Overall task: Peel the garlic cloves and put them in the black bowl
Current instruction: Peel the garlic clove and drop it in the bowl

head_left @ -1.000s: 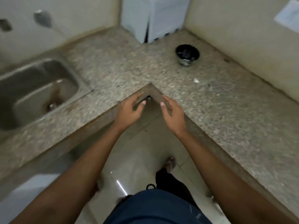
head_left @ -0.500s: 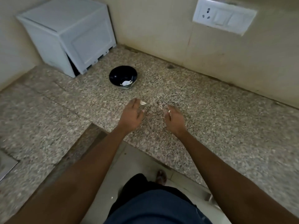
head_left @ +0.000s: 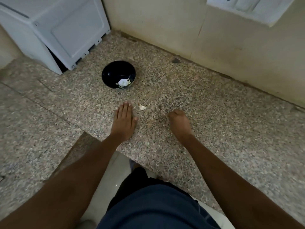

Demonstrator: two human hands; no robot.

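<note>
A black bowl (head_left: 118, 74) stands on the speckled granite counter (head_left: 214, 121) and holds a white garlic piece (head_left: 123, 82) with bits of skin. A small pale garlic clove (head_left: 142, 107) lies on the counter between my hands. My left hand (head_left: 124, 121) rests flat on the counter with straight fingers, just left of the clove and not touching it. My right hand (head_left: 179, 122) lies to the clove's right with its fingers curled under; what is inside it, if anything, is hidden.
A white box-like appliance (head_left: 54, 28) stands in the corner behind the bowl. A cream wall (head_left: 198, 30) with a white switch plate (head_left: 247, 9) runs along the counter's back. The counter's inner corner edge (head_left: 85, 134) lies near my left wrist.
The view has swung right from the sink side toward the bowl. Both hands moved from the counter's inner corner onto the counter; the left one has flattened beside the clove.
</note>
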